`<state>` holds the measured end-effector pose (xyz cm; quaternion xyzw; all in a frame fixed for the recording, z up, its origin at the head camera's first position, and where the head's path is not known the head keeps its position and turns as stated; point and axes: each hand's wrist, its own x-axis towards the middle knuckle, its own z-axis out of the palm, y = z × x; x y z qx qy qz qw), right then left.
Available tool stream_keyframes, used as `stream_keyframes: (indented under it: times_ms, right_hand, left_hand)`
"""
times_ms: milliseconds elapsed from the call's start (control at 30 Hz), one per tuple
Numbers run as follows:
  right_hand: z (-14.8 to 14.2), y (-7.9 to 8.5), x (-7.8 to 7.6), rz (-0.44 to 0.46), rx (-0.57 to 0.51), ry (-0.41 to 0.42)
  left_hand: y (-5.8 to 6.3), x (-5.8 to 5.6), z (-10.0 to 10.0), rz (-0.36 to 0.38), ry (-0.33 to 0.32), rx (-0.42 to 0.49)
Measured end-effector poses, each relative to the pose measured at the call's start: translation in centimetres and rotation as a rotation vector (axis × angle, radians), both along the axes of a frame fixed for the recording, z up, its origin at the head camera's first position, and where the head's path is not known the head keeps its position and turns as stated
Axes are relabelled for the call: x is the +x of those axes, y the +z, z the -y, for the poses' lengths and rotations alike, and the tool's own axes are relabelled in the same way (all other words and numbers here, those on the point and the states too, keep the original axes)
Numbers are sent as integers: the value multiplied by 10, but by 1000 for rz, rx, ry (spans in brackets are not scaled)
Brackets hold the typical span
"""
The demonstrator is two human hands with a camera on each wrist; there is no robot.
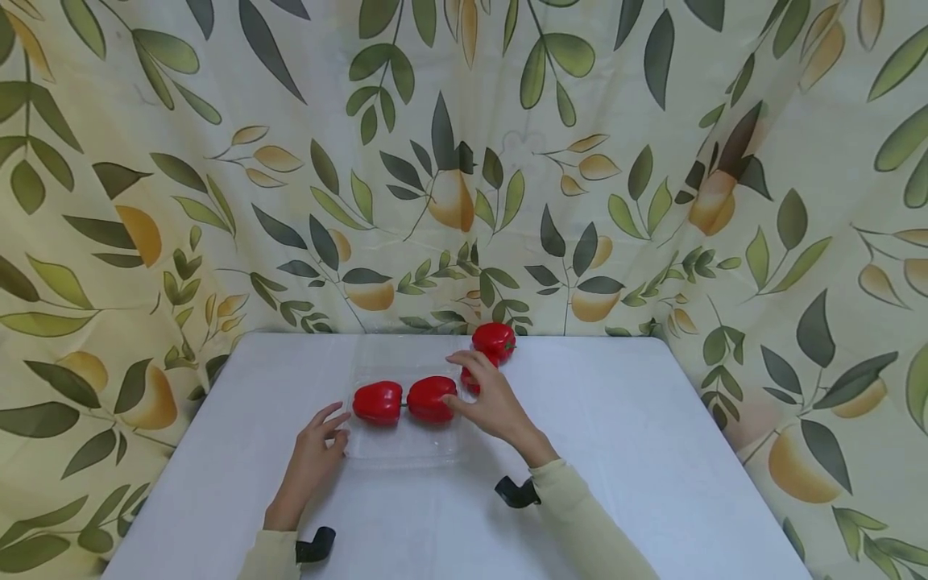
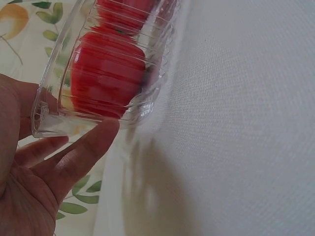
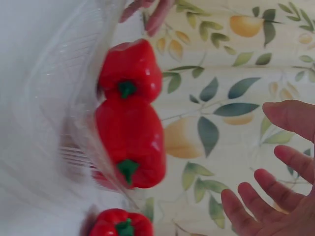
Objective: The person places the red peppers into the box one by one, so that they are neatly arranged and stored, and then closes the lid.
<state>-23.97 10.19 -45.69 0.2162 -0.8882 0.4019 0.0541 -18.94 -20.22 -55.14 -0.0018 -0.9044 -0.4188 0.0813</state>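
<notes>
A clear plastic box (image 1: 402, 461) lies on the white table with two red bell peppers, a left pepper (image 1: 377, 403) and a right pepper (image 1: 431, 399), side by side in it. My left hand (image 1: 313, 457) is at the box's left end. In the left wrist view a fingertip (image 2: 111, 126) meets the ribbed clear wall beside a pepper (image 2: 106, 73). My right hand (image 1: 496, 403) hovers by the right pepper, fingers spread; in the right wrist view its fingers (image 3: 285, 189) are loosely extended with nothing between them.
Beyond the box's right side sit two more red peppers, a far pepper (image 1: 494, 341) and a nearer pepper (image 1: 470, 380) partly hidden by my right hand. A leaf-and-fruit patterned curtain (image 1: 406, 242) hangs behind the white table (image 1: 616, 419). Black wrist mounts (image 1: 516, 491) stick out from the sleeves.
</notes>
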Motion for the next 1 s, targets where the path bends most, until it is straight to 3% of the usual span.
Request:
stream_keyframes:
  times_ms: [300,500,1000]
  right_hand:
    - [-10,14,9,-27,-81,22]
    - [-18,21,11,-88,-68,-2]
    - [-41,18,4,-102,-105,-59]
  left_hand:
    - [-2,2,0,10,0,7]
    - [-1,1,0,15,3,4]
    - [2,0,0,27,-8,9]
